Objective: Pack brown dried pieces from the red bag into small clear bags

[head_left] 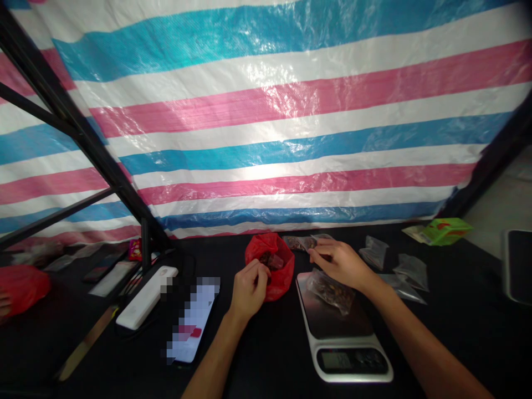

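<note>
My left hand [249,288] is at the near left side of an open red plastic bag [282,285], fingers curled together over its mouth. Whatever those fingers may hold is hidden. Small brown pieces and a clear plastic scoop-like item or wrapper [275,261] show inside the bag. My right hand [343,263] hovers over the far edge of a kitchen scale [332,327], thumb and fingers pinched; what lies between them is unclear. On the scale's plate sits a clear bag of brown pieces [332,291]. Behind the right fingertips lie similar filled bags [296,243].
Several clear bags [374,252] lie right of the scale, with a green box [446,231] behind. Left are a phone [193,321], a white power bank [147,296] and a black metal frame [78,133]. Another person's fingers touch a red bag [27,288] at far left.
</note>
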A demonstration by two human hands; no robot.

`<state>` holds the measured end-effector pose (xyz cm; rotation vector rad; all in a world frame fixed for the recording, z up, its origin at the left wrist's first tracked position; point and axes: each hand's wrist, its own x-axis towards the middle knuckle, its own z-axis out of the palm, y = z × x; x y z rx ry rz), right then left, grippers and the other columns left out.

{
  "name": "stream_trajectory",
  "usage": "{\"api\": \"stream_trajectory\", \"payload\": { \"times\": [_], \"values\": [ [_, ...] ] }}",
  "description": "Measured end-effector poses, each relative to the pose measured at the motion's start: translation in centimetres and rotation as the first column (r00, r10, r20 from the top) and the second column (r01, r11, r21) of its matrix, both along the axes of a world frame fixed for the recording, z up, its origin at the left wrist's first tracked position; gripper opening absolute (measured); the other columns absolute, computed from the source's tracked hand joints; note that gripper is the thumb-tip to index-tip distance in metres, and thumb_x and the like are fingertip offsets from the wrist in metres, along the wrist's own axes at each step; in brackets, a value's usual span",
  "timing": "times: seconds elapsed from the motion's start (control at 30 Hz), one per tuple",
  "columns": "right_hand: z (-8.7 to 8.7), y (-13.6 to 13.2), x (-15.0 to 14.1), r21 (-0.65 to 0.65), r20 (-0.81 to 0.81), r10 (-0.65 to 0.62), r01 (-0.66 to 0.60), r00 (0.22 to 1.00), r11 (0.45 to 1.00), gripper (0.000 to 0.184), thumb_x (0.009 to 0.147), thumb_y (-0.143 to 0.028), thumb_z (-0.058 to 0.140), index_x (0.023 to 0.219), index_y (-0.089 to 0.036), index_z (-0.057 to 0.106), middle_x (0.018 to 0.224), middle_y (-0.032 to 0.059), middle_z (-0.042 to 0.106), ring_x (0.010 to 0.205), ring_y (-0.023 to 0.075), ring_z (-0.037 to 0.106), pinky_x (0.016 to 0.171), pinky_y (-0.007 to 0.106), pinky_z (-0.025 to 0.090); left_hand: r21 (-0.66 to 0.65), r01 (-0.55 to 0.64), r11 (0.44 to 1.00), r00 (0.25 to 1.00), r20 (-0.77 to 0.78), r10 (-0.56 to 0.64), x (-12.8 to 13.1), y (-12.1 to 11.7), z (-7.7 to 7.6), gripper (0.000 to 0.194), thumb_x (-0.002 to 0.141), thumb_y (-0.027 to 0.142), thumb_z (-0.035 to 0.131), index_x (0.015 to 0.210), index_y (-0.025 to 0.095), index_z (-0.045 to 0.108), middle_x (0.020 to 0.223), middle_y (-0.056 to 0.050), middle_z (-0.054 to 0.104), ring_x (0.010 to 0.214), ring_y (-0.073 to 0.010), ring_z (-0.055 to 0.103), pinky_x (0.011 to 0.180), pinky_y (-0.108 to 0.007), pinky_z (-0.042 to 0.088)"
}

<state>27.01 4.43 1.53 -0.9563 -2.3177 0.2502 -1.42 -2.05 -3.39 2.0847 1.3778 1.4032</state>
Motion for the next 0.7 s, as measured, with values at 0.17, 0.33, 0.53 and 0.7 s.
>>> {"api": "stream_trajectory", "payload": {
  "times": [0.17,0.33,0.53,0.7],
  "values": [
    [0.15,-0.23,-0.23,0.006,0.026,0.014,-0.014,1.0,1.0,0.041,0.107,-0.031,0.049,0.072,-0.023,0.068,0.075,0.0029,0.065,0.07,0.0178,0.061,0.067,0.032,0.042,0.001,0.001,1.0,1.0,0.009,-0.001,0.0,0.0,0.13,0.041,0.108,0.027,0.041,0.076,0.019,0.065,0.073,-0.002,0.06,0.066,-0.0138,0.059,0.067,-0.028,0.042],
    [0.01,-0.29,-0.31,0.009,0.03,0.008,-0.009,0.999,1.0,0.042,0.107,-0.031,0.049,0.07,-0.022,0.067,0.073,0.0026,0.063,0.069,0.017,0.06,0.066,0.031,0.04,0.021,0.014,1.0,1.0,-0.002,-0.014,0.27,-0.07,0.28,0.042,0.109,0.025,0.04,0.075,0.019,0.064,0.071,-0.001,0.058,0.065,-0.0132,0.058,0.066,-0.027,0.042],
    [0.02,-0.19,-0.2,0.011,0.007,0.001,-0.001,1.0,1.0,0.042,0.108,-0.032,0.047,0.071,-0.022,0.064,0.075,0.002,0.064,0.071,0.0174,0.061,0.068,0.031,0.04,0.035,0.025,0.999,1.0,-0.009,-0.025,0.39,-0.14,0.18,0.04,0.108,0.022,0.042,0.075,0.019,0.064,0.071,-0.001,0.059,0.065,-0.0127,0.058,0.066,-0.026,0.042],
    [0.21,-0.26,-0.28,0.002,-0.005,0.003,-0.003,1.0,1.0,0.043,0.108,-0.032,0.047,0.069,-0.022,0.064,0.071,0.0013,0.062,0.07,0.0175,0.06,0.068,0.031,0.04,0.034,0.012,0.999,1.0,-0.008,-0.012,0.35,-0.22,0.47,0.04,0.107,0.022,0.042,0.075,0.019,0.065,0.071,-0.001,0.059,0.064,-0.0125,0.058,0.065,-0.026,0.042]
  ]
}}
